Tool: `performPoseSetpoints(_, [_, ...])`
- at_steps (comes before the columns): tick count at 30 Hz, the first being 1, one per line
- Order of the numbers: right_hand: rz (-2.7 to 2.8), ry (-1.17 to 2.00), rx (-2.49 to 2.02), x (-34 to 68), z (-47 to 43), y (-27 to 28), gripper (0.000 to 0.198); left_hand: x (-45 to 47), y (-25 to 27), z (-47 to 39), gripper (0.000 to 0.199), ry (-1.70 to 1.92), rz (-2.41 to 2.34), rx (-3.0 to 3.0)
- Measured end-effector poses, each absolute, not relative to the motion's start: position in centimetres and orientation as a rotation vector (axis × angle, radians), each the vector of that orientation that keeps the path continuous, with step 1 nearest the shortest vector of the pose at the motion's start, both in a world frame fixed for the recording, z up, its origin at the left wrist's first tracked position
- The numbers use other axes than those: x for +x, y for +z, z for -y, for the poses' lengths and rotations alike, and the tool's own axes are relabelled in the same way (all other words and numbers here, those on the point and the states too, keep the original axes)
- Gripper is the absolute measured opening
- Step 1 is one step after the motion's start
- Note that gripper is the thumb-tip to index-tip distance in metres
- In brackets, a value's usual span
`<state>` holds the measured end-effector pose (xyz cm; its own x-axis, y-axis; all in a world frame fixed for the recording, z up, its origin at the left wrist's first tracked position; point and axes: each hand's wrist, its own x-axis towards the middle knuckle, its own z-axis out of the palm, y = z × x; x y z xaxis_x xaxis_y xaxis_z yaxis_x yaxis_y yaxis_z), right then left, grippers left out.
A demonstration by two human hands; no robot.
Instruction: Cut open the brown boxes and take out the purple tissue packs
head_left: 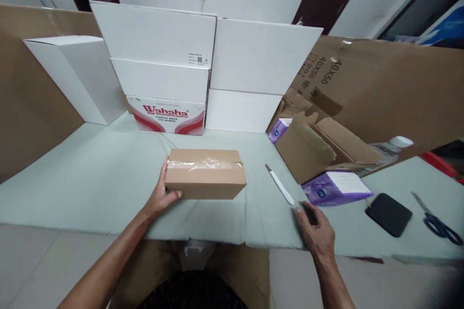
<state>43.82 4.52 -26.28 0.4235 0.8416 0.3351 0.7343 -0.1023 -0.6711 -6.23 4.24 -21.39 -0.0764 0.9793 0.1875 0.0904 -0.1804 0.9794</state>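
Carton [206,174], taped along its top, at the middle of the table [90,169]. Left hand [160,197]: thumb on the front, fingers wrapped round the left end, gripping. Right hand [319,232]: thumb and fingers half open, loosely curved, empty, just beside the knife [279,184].

The taped box [205,175] partly hides the left hand [158,199].

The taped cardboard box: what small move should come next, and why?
Probably the right hand should grasp the white-handled knife: its handle lies just beyond those open fingertips, while the left hand holds the cardboard box, with clear tape across its top.
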Motion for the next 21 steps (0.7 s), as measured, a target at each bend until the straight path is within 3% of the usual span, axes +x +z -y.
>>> performPoseSetpoints(9, [1.506, 0.030, -1.783, 41.7, -7.2, -25.3, 0.059, -3.9, -20.9, -5.0, 0.090, 1.622, -1.312, 1.185])
performPoseSetpoints(14, [1.694, -0.098, -1.989, 39.9, -10.3, -24.7, 0.061, -3.4, -19.4, -5.9, 0.087, 1.661, -1.269, 1.193])
performPoseSetpoints(21, [1.843, -0.221, -2.132, 38.6, -12.8, -24.4, 0.048, -3.2, -19.3, -5.8, 0.084, 1.681, -1.276, 1.182])
